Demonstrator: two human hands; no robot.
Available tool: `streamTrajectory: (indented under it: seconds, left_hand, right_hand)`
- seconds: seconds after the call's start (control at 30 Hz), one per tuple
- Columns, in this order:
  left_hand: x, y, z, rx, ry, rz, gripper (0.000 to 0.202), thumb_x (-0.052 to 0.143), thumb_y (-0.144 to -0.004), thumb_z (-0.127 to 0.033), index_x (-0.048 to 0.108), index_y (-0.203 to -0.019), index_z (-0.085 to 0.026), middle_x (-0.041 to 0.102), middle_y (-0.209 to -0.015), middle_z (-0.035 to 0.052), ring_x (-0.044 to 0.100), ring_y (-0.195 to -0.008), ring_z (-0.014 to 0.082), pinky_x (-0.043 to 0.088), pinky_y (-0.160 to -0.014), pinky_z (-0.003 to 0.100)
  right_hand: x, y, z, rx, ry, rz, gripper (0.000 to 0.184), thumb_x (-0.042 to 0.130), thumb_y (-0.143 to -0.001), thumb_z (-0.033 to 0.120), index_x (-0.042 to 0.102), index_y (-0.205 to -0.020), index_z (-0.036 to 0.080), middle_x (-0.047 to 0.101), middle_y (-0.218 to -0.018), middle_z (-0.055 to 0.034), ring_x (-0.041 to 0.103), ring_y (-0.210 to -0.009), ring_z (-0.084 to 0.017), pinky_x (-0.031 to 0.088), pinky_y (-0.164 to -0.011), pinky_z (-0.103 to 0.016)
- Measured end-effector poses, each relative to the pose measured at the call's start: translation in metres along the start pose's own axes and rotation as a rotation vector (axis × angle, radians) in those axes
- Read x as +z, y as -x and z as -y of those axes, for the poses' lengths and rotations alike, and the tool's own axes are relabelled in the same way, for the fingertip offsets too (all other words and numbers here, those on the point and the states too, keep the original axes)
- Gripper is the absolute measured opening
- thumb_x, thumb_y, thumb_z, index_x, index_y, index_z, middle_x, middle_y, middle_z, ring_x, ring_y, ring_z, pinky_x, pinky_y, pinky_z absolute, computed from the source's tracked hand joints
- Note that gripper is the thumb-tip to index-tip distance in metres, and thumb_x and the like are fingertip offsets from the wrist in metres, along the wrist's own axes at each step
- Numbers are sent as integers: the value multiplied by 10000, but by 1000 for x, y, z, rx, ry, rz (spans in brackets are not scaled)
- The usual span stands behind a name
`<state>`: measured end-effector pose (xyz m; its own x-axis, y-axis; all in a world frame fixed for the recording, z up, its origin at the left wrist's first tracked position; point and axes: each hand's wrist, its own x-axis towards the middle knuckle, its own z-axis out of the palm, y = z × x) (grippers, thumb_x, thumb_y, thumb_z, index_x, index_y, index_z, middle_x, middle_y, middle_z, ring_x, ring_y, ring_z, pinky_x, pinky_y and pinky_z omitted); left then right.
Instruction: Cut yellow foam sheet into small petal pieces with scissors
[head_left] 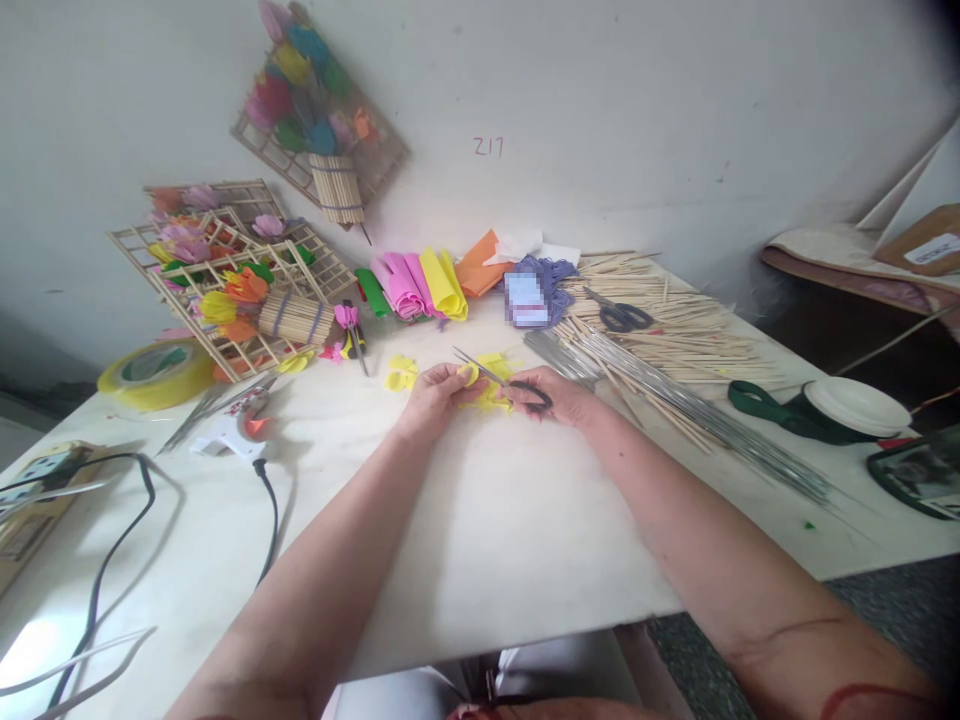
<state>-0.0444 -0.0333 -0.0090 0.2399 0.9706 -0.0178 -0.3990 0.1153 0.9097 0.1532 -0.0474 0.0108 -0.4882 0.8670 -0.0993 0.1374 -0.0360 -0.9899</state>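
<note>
My left hand (436, 400) pinches a small piece of yellow paper (469, 374) between thumb and fingers. In my right hand (559, 398) is a pair of scissors (536, 393), its black handles in the fingers and its blades pointing up and left towards the left hand. The blades lie close beside the yellow piece; I cannot tell whether they touch it. Beneath and just behind the hands lie yellow paper scraps (495, 368). A small heap of cut yellow petals (401, 373) rests on the table left of my left hand.
Stick frames with paper flowers (240, 290) stand at the left, near a tape roll (156, 375) and a corded glue gun (236, 430). Behind are rolled coloured papers (409, 285). Wooden sticks (690, 330), metal wires (697, 420) and other scissors (626, 316) lie to the right.
</note>
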Motion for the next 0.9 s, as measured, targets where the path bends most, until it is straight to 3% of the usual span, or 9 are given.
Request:
streamTrajectory:
  seconds: [0.4,0.9]
  left_hand:
    - [-2,-1,0,2,28,-8,255,759,-617,-290,600,-713,-115,692,-724,67,676,-714,183,524,-701,296]
    - [-2,-2,0,15,36,-25,236,736,-642,-297,619,-737,-115,688,-674,63,681,-754,204,537,-728,315]
  right_hand:
    - [-3,-4,-7,-39,51,-11,276,656,-706,395,575,-664,135,465,-456,64,379,-339,-42,281,-332,-185]
    - [-3,-1,-2,-51,88,-9,281,642,-704,372,528,-588,143,448,-444,64,357,-335,-34,274,-321,-179]
